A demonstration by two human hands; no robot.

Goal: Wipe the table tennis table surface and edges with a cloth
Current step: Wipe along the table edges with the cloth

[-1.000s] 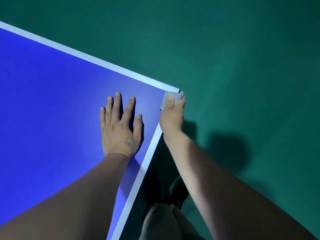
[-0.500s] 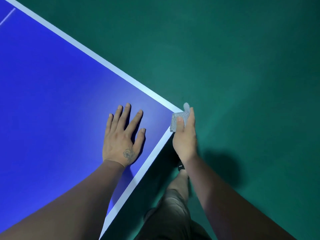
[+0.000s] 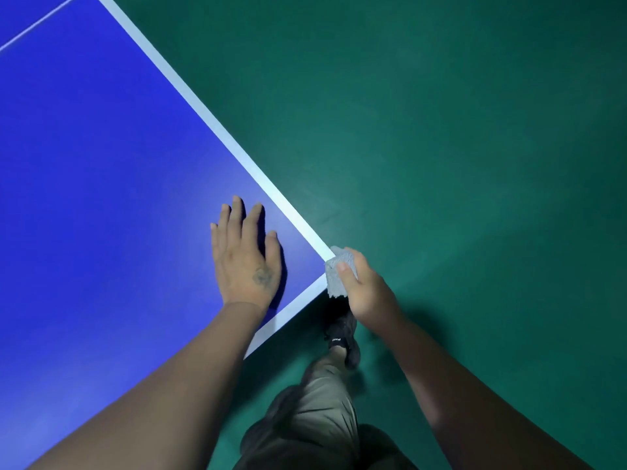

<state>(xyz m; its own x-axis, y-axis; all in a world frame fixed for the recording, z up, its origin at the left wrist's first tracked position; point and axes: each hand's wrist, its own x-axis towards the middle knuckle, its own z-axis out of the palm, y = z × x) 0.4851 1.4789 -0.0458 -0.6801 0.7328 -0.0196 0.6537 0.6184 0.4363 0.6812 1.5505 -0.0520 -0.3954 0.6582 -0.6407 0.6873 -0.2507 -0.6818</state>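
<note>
While the right hand [image 3: 364,290] clamps the grey cloth [image 3: 336,274] against the surface corner [image 3: 330,256] at lower centre, its thumb-and-finger grip looks shallow. Rounding that corner could drag the cloth free, and the left hand [image 3: 246,257], flat and empty on the blue top, might smear wiped areas.

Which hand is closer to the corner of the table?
The right hand: it presses the grey cloth against the table corner. The left hand lies flat on the blue top, a little inward from that corner.
</note>
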